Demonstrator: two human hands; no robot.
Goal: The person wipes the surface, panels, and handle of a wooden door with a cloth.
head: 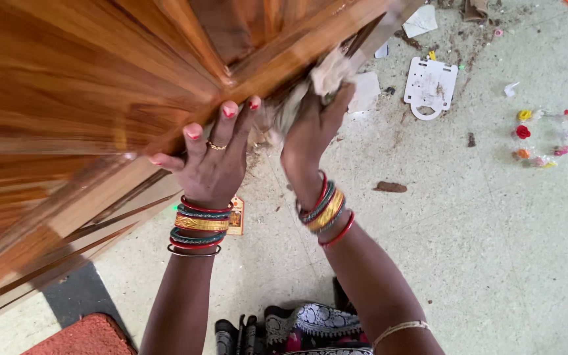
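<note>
Head view: cloth on door edge

Item: my right hand point(310, 141), fingers closed round a crumpled cloth point(327, 75), pressed to the lower edge of the wooden door point(100, 85). My left hand point(212, 164), fingers spread, flat on the panel. Best practice, I judge: brace firmly left, rub along the grain. Debris on the floor point(494, 217).

A pale speckled stone floor point(494, 250) is seen, strewn with brown dirt and scraps. A white perforated plastic card point(430, 85), a ring of small coloured flowers point(545, 138) and a red-brown woven mat point(80, 336) are laid on it.
</note>
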